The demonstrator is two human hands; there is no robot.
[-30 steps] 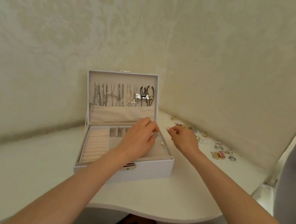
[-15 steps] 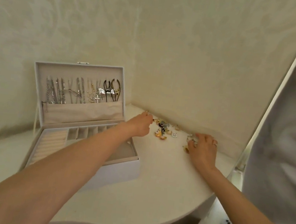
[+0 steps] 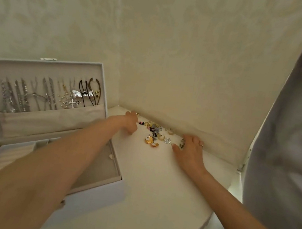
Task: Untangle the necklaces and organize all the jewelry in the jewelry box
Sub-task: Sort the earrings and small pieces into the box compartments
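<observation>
We wear one thin pale ring (image 3: 201, 145) on a finger of our right grip (image 3: 189, 154), toward three o'clock. Our left forearm (image 3: 54, 159) and right forearm (image 3: 239, 208) are bare.

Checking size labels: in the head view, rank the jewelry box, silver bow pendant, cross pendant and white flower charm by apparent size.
1. jewelry box, far the largest.
2. silver bow pendant and cross pendant: too alike to rank.
3. white flower charm, smallest.
</observation>
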